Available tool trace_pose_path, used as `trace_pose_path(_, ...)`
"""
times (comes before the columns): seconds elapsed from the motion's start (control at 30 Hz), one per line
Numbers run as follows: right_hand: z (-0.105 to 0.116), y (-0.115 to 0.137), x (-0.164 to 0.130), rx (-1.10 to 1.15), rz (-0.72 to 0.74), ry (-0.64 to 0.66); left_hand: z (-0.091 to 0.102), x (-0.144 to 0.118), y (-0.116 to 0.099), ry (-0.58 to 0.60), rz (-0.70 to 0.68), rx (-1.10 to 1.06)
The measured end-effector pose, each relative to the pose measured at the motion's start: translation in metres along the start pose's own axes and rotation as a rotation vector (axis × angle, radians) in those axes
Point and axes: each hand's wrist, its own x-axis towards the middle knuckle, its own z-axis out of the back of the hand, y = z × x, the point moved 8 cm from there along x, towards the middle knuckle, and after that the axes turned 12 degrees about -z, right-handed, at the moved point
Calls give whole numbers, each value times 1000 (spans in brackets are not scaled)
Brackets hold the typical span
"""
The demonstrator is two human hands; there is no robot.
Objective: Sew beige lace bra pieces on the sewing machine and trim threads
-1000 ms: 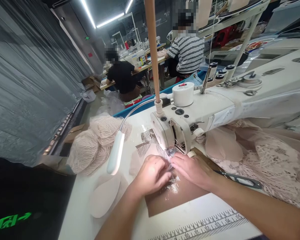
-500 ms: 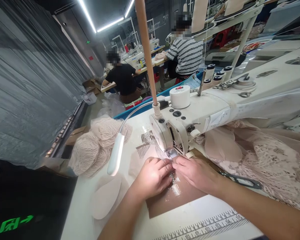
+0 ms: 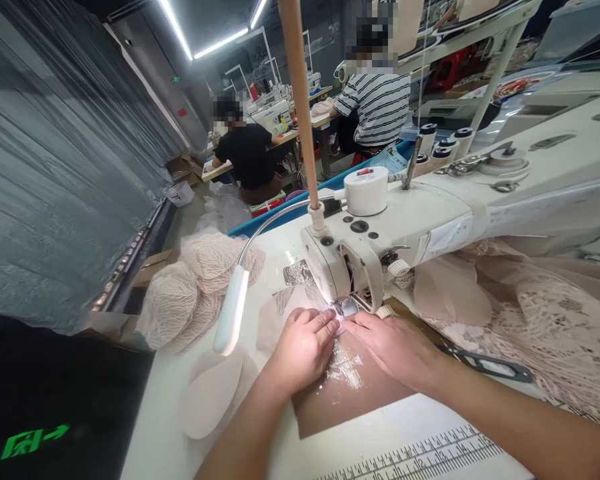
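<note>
Both hands are flat on the table right at the machine's [image 3: 380, 233] foot. The left hand [image 3: 305, 347] and right hand [image 3: 395, 347] each press down on a small sheer lace piece [image 3: 343, 363] (fingers extended, not clenched), fingertips nearly meeting under the needle. The lace lies on a brown mat [image 3: 340, 407]. Padded cups [image 3: 190, 293] are piled to the left, behind the lamp [image 3: 230, 310].

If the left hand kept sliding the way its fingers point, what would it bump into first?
Probably the presser foot under the sewing machine head. The left hand points up and right along the table, fingertips very near the foot, though the exact gap is hard to judge.
</note>
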Motion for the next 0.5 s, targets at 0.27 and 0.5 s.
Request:
trace_pose_path(0.27,-5,-3,1,4,13,69,-3,-5,21,-87,82,-8)
trace_pose_path(0.5,-12,-9,-2,47,38,20,-1,-11,35,-129,192,16)
